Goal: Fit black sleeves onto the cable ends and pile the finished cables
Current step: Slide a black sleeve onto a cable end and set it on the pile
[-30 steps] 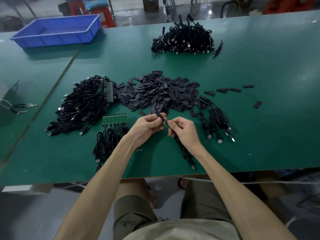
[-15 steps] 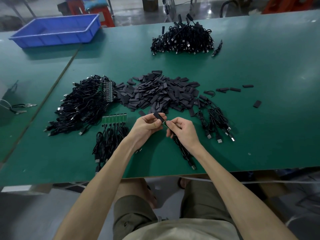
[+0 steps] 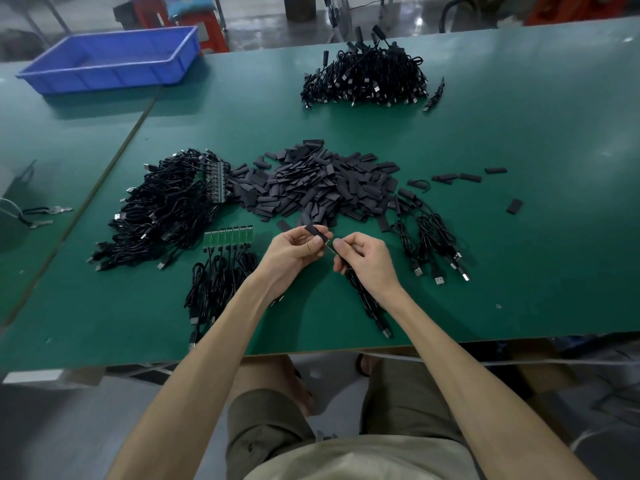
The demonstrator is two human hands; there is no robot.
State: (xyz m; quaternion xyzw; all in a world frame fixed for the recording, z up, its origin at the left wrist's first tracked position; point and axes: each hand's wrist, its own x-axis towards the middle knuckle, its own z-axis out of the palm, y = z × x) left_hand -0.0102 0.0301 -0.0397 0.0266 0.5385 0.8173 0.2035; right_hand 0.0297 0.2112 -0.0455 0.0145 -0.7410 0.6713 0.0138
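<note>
Left hand (image 3: pixel 294 252): I see its fingers pinched on a flat black sleeve (image 3: pixel 316 232).
Right hand (image 3: pixel 363 259): fingers closed on a thin black cable (image 3: pixel 363 296) above the green tabletop (image 3: pixel 519 133).

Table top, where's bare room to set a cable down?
Bare: the table's right side, beyond the stray sleeves, and the strip between the sleeve heap and the far cable pile. Crowded: around both hands, left and right.

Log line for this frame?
step: sleeving | left hand: holds black sleeve | right hand: holds cable end | sleeve not yet on
</note>
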